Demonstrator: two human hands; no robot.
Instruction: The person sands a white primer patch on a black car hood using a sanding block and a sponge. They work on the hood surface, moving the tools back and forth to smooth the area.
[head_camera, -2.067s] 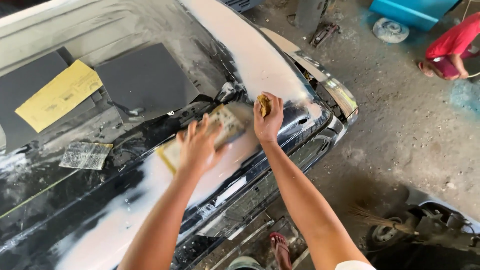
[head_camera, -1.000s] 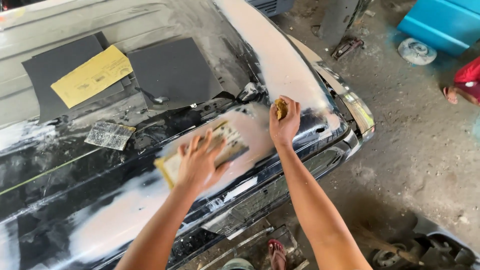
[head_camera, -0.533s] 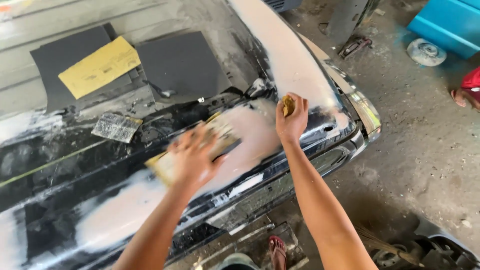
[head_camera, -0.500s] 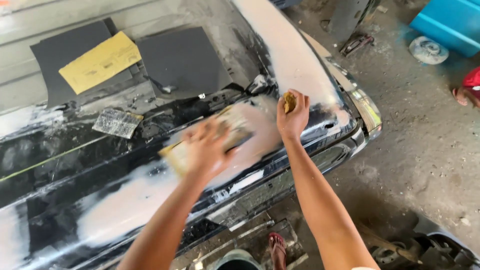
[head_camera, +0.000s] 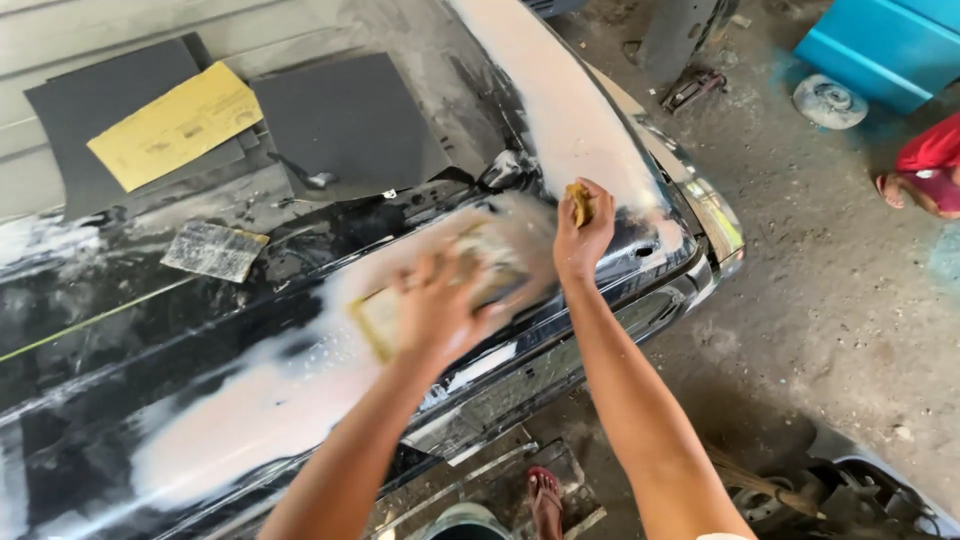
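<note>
My left hand (head_camera: 440, 305) lay flat on a sheet of sandpaper (head_camera: 455, 285), fingers spread wide and pressing it onto the pale filler strip (head_camera: 300, 390) that ran along the black car body (head_camera: 120, 330). The sheet sat directly under that palm, its long side running roughly along the strip, from down by my left elbow up toward my right hand. The left hand was blurred, so I could not make out the sheet's edges well, only a yellowish border poking out at the near-left side of my fingers.

My right hand (head_camera: 583, 235) rested just beyond and to the right of the left one, close but apart, with the fingers curled tight around a small yellowish wad (head_camera: 579, 203) that stuck out above them. I could not tell whether it was folded paper or a sponge. The heel of that hand leaned on the panel near the corner, where the pale filler curved away up the car's edge.

Further off, beyond my left fingers, lay dark sanding sheets (head_camera: 345, 125), a yellow sheet (head_camera: 175, 125) and a worn scrap (head_camera: 215, 250). Under my arms a sandalled foot (head_camera: 545, 500) showed on the floor. At the far right a person in red (head_camera: 925, 165) was cut off by the frame.
</note>
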